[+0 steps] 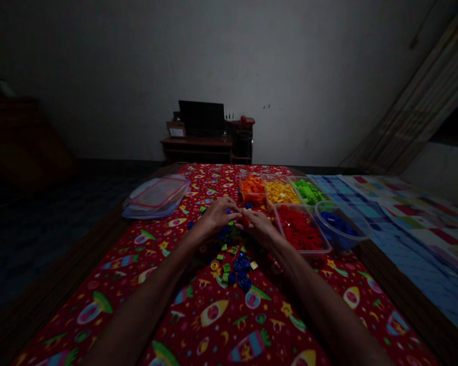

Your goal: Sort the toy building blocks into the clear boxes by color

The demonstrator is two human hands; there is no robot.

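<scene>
My left hand (218, 214) and my right hand (258, 226) meet above the middle of the table, fingertips close together. The left fingers are curled in a pinch toward the right hand; what is in them is too small to make out. A small red toy piece (246, 221) shows at the fingers of my half-closed right hand. Under and in front of both hands lies a loose pile of toy pieces: blue pieces (242, 263), green pieces (226, 267) and a yellow ring (214, 265). Part of this pile is hidden by the hands.
Right of my hands stand clear tubs of sorted pieces: orange (252, 187), yellow (280, 192), green (309, 192), red (299, 229) and blue (338, 223). Stacked lids (158, 194) lie at the left on the red patterned tablecloth (209, 315). Beyond stands a desk with a monitor (201, 118).
</scene>
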